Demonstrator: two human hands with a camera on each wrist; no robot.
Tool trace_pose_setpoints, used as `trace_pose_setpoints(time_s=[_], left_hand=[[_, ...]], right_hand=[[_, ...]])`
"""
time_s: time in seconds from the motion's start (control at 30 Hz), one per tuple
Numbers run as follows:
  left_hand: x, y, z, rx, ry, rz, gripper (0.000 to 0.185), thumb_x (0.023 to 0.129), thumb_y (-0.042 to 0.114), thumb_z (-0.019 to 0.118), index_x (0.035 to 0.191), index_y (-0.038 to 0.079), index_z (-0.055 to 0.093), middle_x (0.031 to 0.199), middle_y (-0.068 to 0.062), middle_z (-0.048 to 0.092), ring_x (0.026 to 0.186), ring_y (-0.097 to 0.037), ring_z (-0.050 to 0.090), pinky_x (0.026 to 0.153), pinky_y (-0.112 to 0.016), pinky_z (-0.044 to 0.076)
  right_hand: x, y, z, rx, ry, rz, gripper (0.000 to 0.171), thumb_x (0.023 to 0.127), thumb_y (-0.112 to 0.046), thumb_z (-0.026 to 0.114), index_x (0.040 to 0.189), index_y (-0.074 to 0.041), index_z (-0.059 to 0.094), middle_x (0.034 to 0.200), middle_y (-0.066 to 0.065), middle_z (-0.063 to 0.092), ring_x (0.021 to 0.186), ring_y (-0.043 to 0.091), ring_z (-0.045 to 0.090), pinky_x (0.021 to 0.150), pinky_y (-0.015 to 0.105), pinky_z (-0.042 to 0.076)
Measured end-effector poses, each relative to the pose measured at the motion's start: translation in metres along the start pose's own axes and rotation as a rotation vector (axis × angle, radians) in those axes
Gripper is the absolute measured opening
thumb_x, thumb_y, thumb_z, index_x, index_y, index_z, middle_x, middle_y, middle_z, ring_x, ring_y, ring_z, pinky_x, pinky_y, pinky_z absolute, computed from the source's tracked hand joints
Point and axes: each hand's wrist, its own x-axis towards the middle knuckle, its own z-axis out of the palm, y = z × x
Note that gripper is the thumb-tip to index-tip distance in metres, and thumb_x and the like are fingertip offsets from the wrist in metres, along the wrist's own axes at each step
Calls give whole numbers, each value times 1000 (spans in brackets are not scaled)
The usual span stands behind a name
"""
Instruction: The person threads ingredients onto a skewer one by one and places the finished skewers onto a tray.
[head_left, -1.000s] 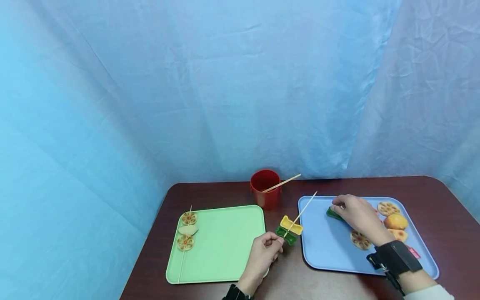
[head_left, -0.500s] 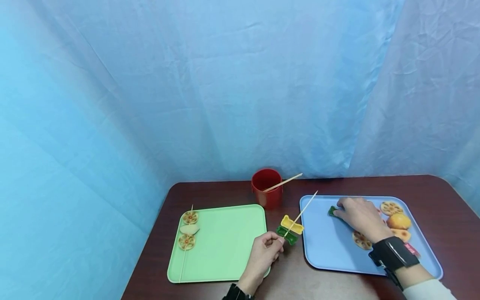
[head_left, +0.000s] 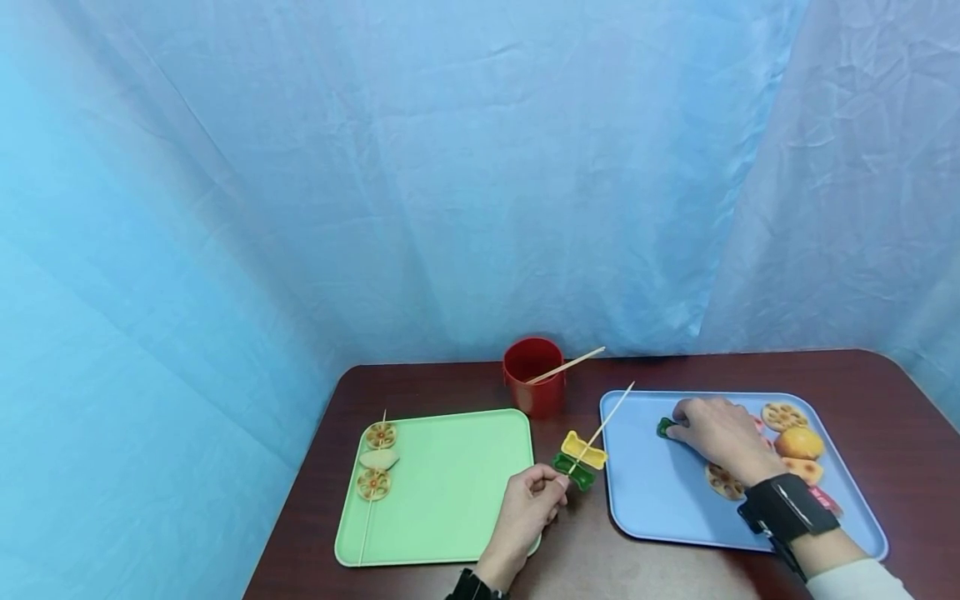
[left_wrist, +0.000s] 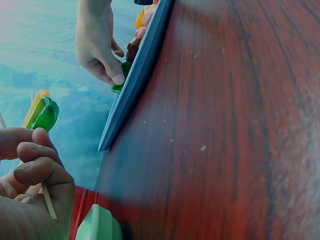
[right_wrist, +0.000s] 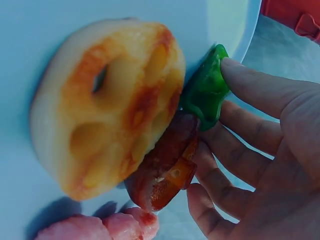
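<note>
Green pepper piece (head_left: 664, 427), one, lies on the blue tray (head_left: 652, 500) at the fingertips of the right hand (head_left: 720, 432), on the side of that grip facing the other hand; the wrist view shows a fingertip (right_wrist: 245, 80) touching its edge and the other fingers curled beneath, so the piece is pinched or about to be, and which cannot be told for sure. Bamboo skewer (head_left: 609, 415), one in hand, is pinched near its blunt end by the left hand (head_left: 525, 512), fingers pressed together around it; its long axis runs up and away from that grip toward the right hand, tip over the blue tray's near corner. Threaded on it just beyond the left grip: one green piece (head_left: 573, 471) and one yellow piece (head_left: 583, 450), touching each other. The right hand is the nearer to the loose pepper; the left is well apart from it. Behind the right grip on the tray: two lotus root slices (head_left: 783, 415), one reddish piece (right_wrist: 167, 167), an orange lump and pink bits, partly hidden. Beyond the left grip: one green tray (head_left: 450, 492) bearing one finished skewer (head_left: 372, 475) with three pieces, and one red cup (head_left: 532, 379) with one stick, all on the dark wood desk (head_left: 600, 567).
</note>
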Motion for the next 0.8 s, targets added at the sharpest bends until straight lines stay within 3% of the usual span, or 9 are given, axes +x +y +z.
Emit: trace_pose_setpoints(time_s=[0.37,0.63,0.8], left_hand=[[0,0,0,7,6,-4,20,96,12,69,96,-8,66,70,1,60,55,-7,44,49,-21,35],[-1,1,0,7,3,-7,21,97,13,68,96,-8,66,70,1,60,56,-7,44,50,-21,35],[-1,0,0,5,4,4,21,97,13,68,96,-8,66,70,1,60,55,-6,44,49,-21,35]], right_hand=[[-2,0,-2,-38,-59,22,18,88,-17,82,100,-5,77,90,5,72,75,22,60,65,49,47],[-1,0,-1,15,-60,19,12,90,-19,80,92,-9,74,78,-3,62,69,17,52,60,37,41],[0,-5,-4,100,-74,54,18,92,-19,78,100,-3,74,85,1,69,75,16,61,66,39,51]])
